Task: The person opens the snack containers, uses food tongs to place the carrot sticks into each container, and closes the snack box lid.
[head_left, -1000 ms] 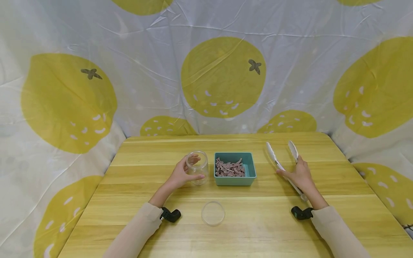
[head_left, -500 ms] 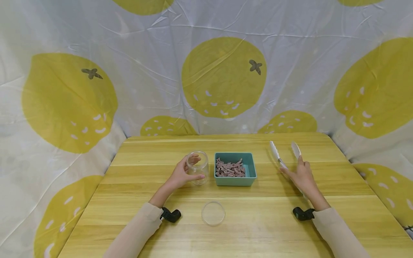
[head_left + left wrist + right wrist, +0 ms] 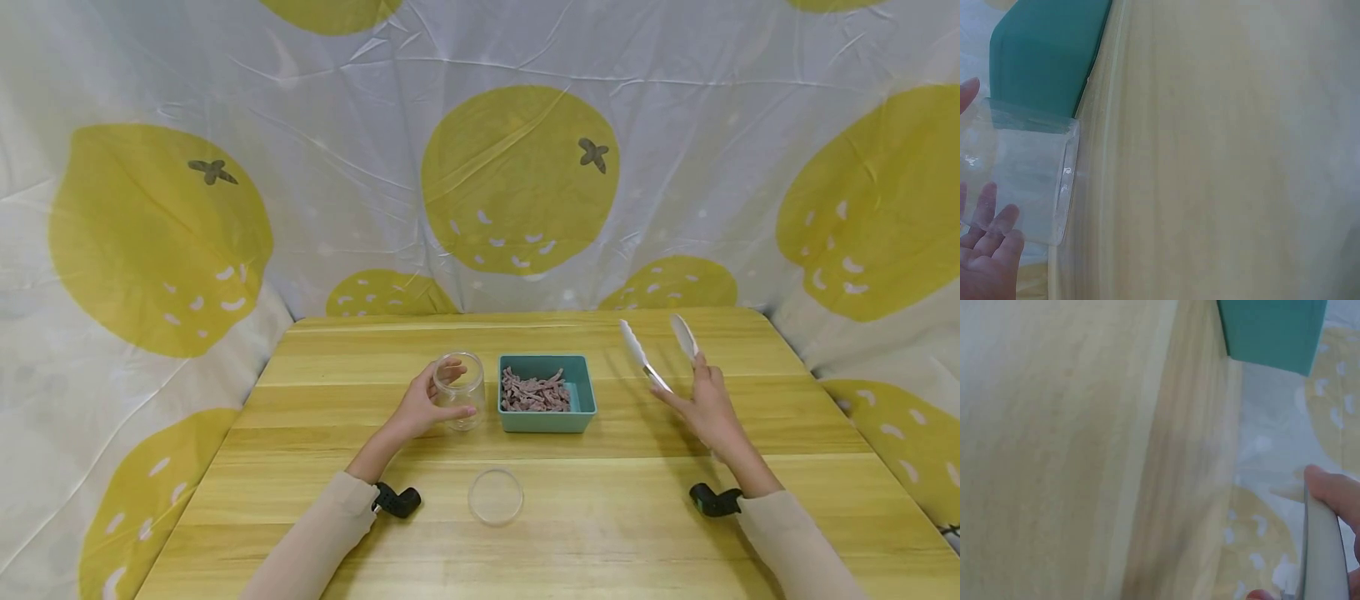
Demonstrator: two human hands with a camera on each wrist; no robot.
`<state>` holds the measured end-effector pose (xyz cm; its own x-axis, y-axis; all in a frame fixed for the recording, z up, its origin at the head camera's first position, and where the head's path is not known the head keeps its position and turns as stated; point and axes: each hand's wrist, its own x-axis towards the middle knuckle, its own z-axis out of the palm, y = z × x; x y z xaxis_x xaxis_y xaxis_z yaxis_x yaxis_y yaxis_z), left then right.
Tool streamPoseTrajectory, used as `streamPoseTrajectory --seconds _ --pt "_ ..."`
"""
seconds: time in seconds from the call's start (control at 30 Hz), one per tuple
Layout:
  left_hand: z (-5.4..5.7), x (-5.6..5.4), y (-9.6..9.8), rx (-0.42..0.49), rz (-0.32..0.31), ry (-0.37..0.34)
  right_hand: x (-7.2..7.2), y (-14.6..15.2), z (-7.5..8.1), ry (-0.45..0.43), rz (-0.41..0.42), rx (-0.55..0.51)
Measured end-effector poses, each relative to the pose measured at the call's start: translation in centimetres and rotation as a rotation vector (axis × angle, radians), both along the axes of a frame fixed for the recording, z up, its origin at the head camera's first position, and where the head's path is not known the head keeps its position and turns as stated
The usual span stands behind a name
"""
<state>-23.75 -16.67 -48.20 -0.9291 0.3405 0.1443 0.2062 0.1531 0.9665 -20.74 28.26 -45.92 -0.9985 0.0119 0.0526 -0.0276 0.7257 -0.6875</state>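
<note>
My left hand (image 3: 418, 407) curls round an upright clear jar (image 3: 465, 402), thumb at the front and fingers on the far side. The jar looks empty and stands on the table; the left wrist view also shows the jar (image 3: 1029, 175) between thumb and fingers. My right hand (image 3: 711, 415) grips a pair of tongs (image 3: 638, 354) with spread arms and white tips, held above the table. One handle of the tongs (image 3: 1324, 550) shows in the right wrist view. Beside the jar sits a teal rectangular box (image 3: 546, 422) with brownish-pink strips (image 3: 534, 395) heaped mostly at its left.
A round clear lid (image 3: 496, 497) lies flat on the wooden table (image 3: 585, 533), in front of the jar and box. Behind and at both sides hangs a white cloth (image 3: 360, 192) with a yellow fruit print.
My right hand has lifted the tongs off the table, and their shadow now falls apart from them. The left hand, jar, box and lid stay where they were.
</note>
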Motion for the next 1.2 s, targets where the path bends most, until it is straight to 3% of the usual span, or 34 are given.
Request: streamPoseTrajectory --seconds 0.27,0.47,0.7,1.2 --pt "0.0 0.1 0.0 0.004 0.001 -0.001 0.5 -0.6 1.6 0.166 0.042 0.082" --pt "-0.1 0.1 -0.1 0.008 0.004 0.003 0.9 -1.3 3.2 0.273 0.14 0.069" --pt "0.0 0.0 -0.1 0.002 0.013 0.008 1.0 -2.0 4.6 0.222 0.254 0.04" --pt "-0.1 -0.1 0.0 -0.013 0.009 0.01 0.7 -2.6 5.5 0.168 0.495 0.006"
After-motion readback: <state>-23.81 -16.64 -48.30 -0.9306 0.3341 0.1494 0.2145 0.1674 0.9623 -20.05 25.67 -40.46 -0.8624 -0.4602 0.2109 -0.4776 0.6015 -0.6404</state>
